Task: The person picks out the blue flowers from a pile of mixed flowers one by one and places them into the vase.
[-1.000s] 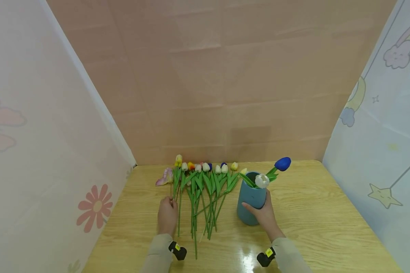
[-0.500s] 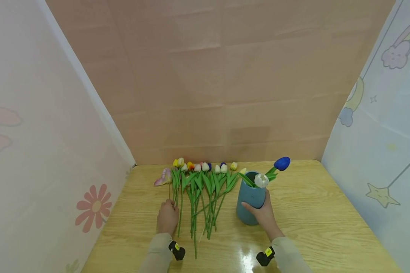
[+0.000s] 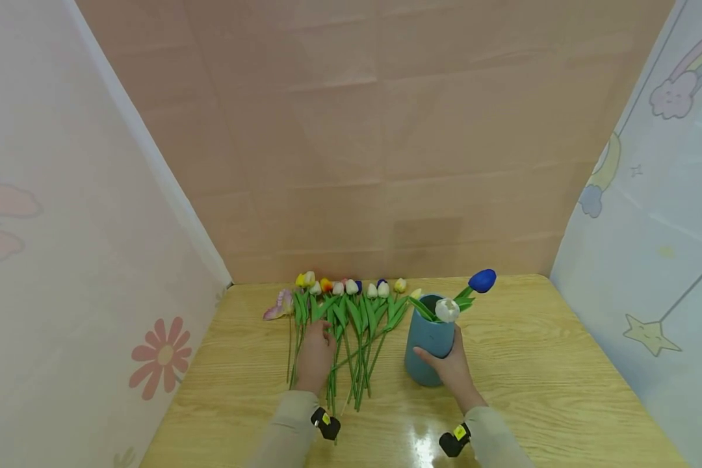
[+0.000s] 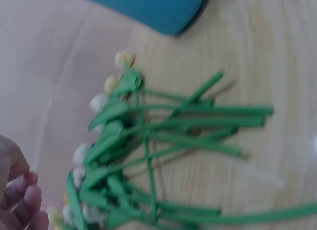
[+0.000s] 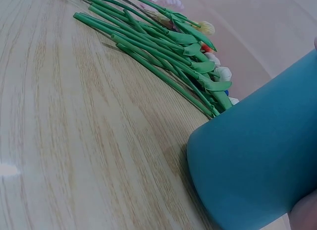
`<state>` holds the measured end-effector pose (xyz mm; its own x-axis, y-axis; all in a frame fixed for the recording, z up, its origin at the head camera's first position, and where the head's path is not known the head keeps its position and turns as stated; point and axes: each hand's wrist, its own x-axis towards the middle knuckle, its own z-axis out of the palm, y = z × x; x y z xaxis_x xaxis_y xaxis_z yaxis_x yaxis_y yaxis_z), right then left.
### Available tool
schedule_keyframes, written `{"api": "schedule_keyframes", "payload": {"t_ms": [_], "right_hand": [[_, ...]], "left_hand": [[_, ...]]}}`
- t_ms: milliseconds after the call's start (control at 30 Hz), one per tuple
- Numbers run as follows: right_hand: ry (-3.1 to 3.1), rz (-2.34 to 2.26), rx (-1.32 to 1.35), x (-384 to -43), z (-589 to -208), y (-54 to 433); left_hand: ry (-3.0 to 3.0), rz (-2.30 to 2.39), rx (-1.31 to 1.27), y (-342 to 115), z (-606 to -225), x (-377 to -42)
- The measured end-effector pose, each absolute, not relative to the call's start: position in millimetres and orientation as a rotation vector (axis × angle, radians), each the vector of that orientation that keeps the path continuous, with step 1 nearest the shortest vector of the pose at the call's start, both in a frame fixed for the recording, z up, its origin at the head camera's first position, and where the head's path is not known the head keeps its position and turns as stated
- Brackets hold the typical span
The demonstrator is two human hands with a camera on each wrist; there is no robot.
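Nearest: beige sleeves (image 3: 283,426), then the hands. Left hand (image 3: 314,354) had just shifted; half a second earlier it was at the outermost left stems, now it was farther right, over stems in the left part of the loose tulips (image 3: 360,374). Its fingers were loosely bent, nothing seen in them. Leftmost stems were left lying on the table (image 3: 532,351), so the earlier contact probably just moved them about; no flower looked added, and a pick seemed not yet made.

Right hand (image 3: 455,372) hadn't moved: gripped the blue vase (image 3: 428,341), thumb across its front, other fingers mostly hidden. Vase was right of the loose tulips, contents unchanged: white tulip (image 3: 447,310) over the front rim, blue tulip (image 3: 482,281) leaning out right. Likely steadied, with room for more.

Farther: loose tulip heads in a rough row, purple flower (image 3: 278,305) at the left end. Behind all, brown backdrop (image 3: 351,149).
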<state>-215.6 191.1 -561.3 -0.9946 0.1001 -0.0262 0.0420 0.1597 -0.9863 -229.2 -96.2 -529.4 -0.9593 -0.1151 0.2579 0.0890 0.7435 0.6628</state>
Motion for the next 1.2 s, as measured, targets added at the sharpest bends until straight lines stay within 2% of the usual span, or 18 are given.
{"api": "schedule_keyframes", "payload": {"t_ms": [100, 300, 600, 800, 1200], "right_hand": [[-2.353, 2.006, -0.144, -215, -562, 191], [-2.341, 2.007, -0.151, -215, -562, 191], [-2.363, 2.004, -0.153, -214, -560, 190], [-2.349, 2.014, -0.152, -215, -560, 190], [-2.36, 2.017, -0.164, -215, -558, 190]], "left_hand": [[-2.741, -1.091, -0.073, -82, -532, -223], [-2.862, -0.916, -0.212, -56, -555, -215], [-2.942, -0.595, -0.206, -43, -589, -215], [-2.909, -0.498, -0.258, -40, -589, -216], [-2.878, -0.742, -0.178, -43, -566, -218]]}}
